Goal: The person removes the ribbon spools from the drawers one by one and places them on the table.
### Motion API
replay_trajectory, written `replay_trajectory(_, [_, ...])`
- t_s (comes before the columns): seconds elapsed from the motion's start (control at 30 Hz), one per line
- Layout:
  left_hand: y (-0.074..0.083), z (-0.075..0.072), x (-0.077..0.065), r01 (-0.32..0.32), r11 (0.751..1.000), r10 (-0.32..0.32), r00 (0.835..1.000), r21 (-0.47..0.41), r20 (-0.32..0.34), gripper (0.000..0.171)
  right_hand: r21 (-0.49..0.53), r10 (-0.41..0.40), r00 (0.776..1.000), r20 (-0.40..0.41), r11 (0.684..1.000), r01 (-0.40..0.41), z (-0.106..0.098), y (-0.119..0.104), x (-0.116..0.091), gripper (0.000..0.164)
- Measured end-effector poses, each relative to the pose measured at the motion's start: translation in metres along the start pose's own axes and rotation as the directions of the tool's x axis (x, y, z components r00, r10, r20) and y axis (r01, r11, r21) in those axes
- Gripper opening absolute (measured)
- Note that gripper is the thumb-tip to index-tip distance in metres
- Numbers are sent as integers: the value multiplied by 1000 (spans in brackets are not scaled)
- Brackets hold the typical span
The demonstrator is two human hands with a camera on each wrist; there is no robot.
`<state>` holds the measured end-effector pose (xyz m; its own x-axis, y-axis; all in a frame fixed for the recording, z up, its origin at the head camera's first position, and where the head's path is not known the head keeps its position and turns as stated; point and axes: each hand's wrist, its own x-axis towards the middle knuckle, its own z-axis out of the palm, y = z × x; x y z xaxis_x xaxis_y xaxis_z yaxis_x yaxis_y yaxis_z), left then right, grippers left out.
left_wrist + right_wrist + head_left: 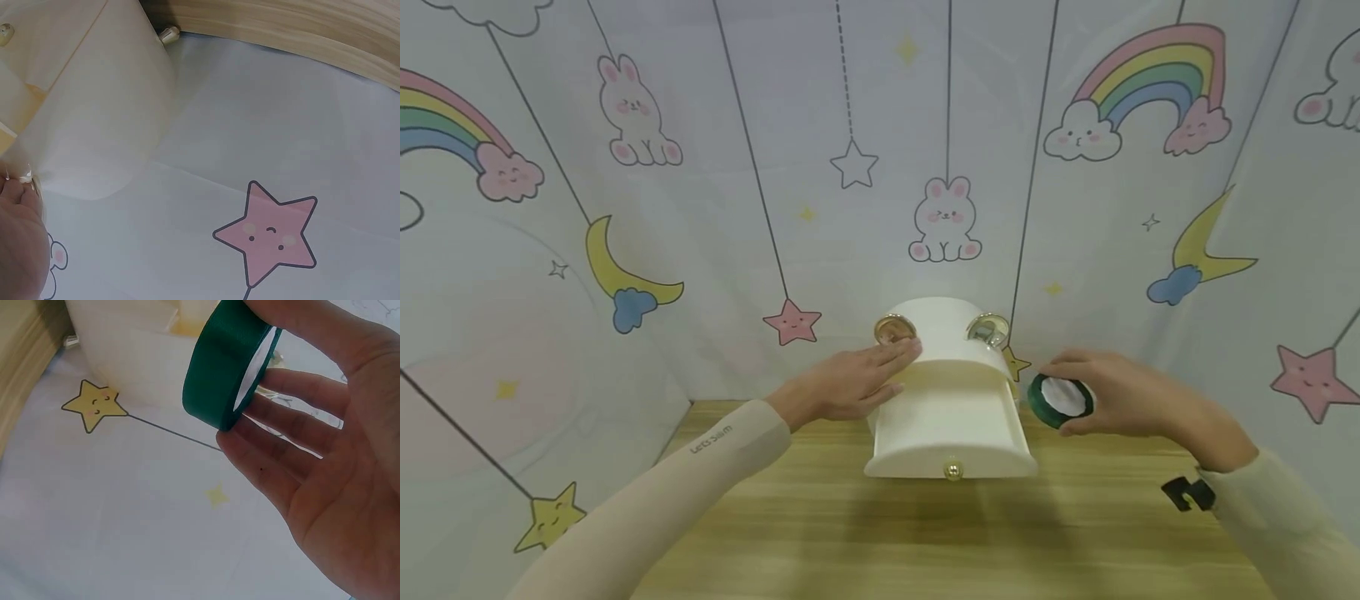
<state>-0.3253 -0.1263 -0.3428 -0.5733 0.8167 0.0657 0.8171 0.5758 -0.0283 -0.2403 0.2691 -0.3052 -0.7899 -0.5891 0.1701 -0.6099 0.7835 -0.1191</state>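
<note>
The right hand [1123, 396] of the person holds a roll of green ribbon [1047, 408]; its thumb and fingertips pinch the roll at the edges. The roll is tilted, so that its white inside is visible in the head view, and it is just beside the right side of a white box [943, 329], not inside it.

The left hand [850, 385] rests on the upper front of the box, at its left side. Its fingers are nearly straight and lie close together, and they do not clamp anything. Their tips are by the left golden ornament [891, 323]; whether they press on it, one cannot tell. A second golden ornament [988, 327] stands at the right of the top.

Below, the drawer [910, 461] is pulled out towards the person, with a round golden knob [952, 470] on its front. The box stands on a wooden table [850, 533], before a pale cloth [722, 225] printed with rabbits, stars and rainbows.
</note>
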Motion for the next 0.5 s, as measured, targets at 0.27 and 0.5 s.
replay_trajectory(0.27, [0,0,-1,-19,1000,19,1000,-2,-12,66,29,21,1000,-9,999,-21,13,14,-4,80])
replay_trajectory(0.5, [0,-1,-1,-17,1000,17,1000,6,-9,66,50,65,998,-7,997,-65,24,25,-5,79])
